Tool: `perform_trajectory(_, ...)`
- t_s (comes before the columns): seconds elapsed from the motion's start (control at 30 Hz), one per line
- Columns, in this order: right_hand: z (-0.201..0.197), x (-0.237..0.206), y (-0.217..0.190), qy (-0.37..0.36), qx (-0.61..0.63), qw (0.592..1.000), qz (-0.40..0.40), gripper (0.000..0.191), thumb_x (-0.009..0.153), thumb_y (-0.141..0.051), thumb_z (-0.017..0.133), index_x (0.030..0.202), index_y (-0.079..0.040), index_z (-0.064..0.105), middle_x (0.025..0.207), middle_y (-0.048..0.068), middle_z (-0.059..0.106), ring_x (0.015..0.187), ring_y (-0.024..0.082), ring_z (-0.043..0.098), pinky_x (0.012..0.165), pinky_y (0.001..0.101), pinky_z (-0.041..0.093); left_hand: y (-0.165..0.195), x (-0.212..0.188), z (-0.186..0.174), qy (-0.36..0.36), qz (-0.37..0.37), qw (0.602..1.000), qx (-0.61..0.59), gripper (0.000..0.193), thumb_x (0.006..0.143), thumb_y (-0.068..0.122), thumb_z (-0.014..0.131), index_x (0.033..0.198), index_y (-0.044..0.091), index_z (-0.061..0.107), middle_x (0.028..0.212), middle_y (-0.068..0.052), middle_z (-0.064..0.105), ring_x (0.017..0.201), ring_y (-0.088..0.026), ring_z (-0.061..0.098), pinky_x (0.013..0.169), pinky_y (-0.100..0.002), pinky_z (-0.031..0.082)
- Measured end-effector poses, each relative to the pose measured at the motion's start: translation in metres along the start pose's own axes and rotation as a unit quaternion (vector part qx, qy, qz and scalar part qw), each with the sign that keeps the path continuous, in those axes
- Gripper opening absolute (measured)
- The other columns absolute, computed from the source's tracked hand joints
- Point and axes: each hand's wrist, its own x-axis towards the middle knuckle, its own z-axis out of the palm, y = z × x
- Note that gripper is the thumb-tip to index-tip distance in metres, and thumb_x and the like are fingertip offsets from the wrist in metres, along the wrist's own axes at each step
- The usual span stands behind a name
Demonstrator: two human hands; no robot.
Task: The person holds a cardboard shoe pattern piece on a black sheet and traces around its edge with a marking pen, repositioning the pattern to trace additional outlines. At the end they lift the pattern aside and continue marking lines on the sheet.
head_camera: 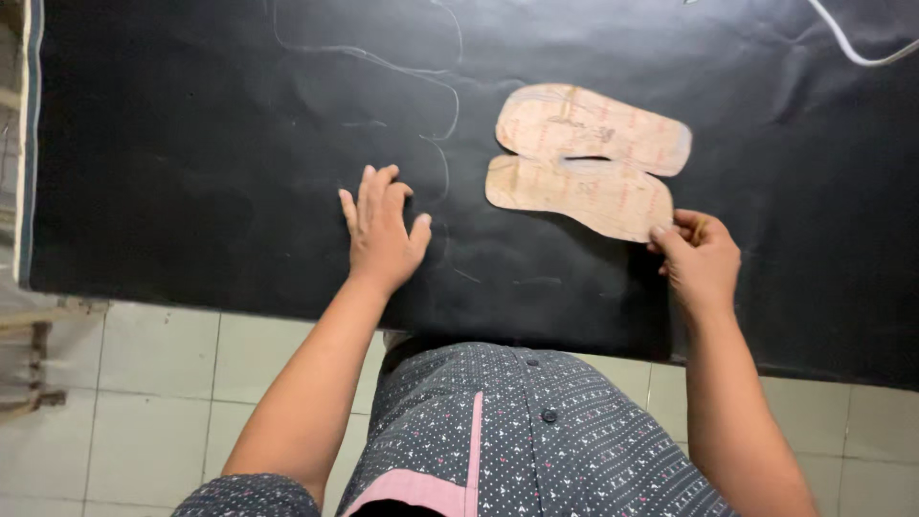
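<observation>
While the left hand (pixel 381 230) lies flat, the right hand (pixel 701 257) seemingly pinches the sideways-lying cardboard pattern (pixel 586 160).

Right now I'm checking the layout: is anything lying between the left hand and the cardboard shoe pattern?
Nothing solid. The left hand lies flat on the black sheet, apart from the cardboard shoe pattern. Between them show only faint chalk lines drawn on the sheet. The right hand touches the pattern's near right edge.

tan pattern (pixel 586 158), black sheet (pixel 191 153), dotted grey shirt (pixel 536 440)
</observation>
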Motion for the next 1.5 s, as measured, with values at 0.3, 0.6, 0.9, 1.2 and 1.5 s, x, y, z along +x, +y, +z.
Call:
perform_trajectory(0.3, -0.023, 0.031, 0.019, -0.072, 0.003, 0.995, -0.071, 0.031, 0.089, -0.011, 0.078, 0.115, 0.001, 0.066, 0.092, 0.003, 0.071, 0.075, 0.008, 0.064, 0.07, 0.0237, 0.053, 0.068, 0.012, 0.028, -0.019, 0.013, 1.0, -0.015, 0.053, 0.086, 0.031, 0.079, 0.133, 0.013, 0.062, 0.152, -0.015, 0.042, 0.153, -0.037, 0.027, 0.122, -0.067, 0.014)
perform_trajectory(0.6, 0.028, 0.027, -0.006, -0.023, -0.132, 0.988, -0.082, 0.031, 0.09, -0.019, 0.079, 0.116, -0.003, 0.072, 0.093, 0.001, 0.07, 0.081, 0.008, 0.063, 0.077, 0.0251, 0.052, 0.033, 0.053, 0.004, -0.032, 0.014, 0.992, -0.118, 0.046, 0.085, 0.028, 0.08, 0.128, 0.018, 0.07, 0.155, -0.012, 0.045, 0.153, -0.035, 0.03, 0.124, -0.062, 0.008)
perform_trajectory(0.9, 0.026, 0.022, -0.003, -0.018, -0.182, 0.967, -0.176, 0.033, 0.093, -0.016, 0.08, 0.123, -0.003, 0.075, 0.104, 0.008, 0.065, 0.088, 0.015, 0.066, 0.083, 0.0295, 0.054, 0.027, 0.06, -0.005, -0.034, 0.022, 0.99, -0.134, 0.043, 0.084, 0.027, 0.08, 0.125, 0.017, 0.072, 0.155, -0.013, 0.046, 0.153, -0.036, 0.031, 0.125, -0.062, 0.007)
perform_trajectory(1.2, 0.021, 0.02, -0.004, -0.033, -0.173, 0.97, -0.166, 0.032, 0.093, -0.016, 0.08, 0.12, -0.002, 0.074, 0.105, 0.008, 0.065, 0.087, 0.014, 0.066, 0.081, 0.0291, 0.055, 0.028, 0.058, -0.005, -0.042, 0.03, 0.989, -0.142, 0.044, 0.083, 0.026, 0.08, 0.126, 0.016, 0.072, 0.156, -0.014, 0.046, 0.153, -0.037, 0.031, 0.124, -0.063, 0.007)
perform_trajectory(1.5, 0.016, 0.021, -0.002, -0.038, -0.185, 0.964, -0.187, 0.031, 0.093, -0.015, 0.08, 0.12, -0.001, 0.074, 0.106, 0.009, 0.065, 0.088, 0.015, 0.067, 0.081, 0.0288, 0.055, 0.032, 0.056, -0.005, -0.041, 0.033, 0.987, -0.15, 0.043, 0.083, 0.025, 0.08, 0.123, 0.015, 0.072, 0.155, -0.014, 0.045, 0.154, -0.038, 0.031, 0.124, -0.064, 0.007)
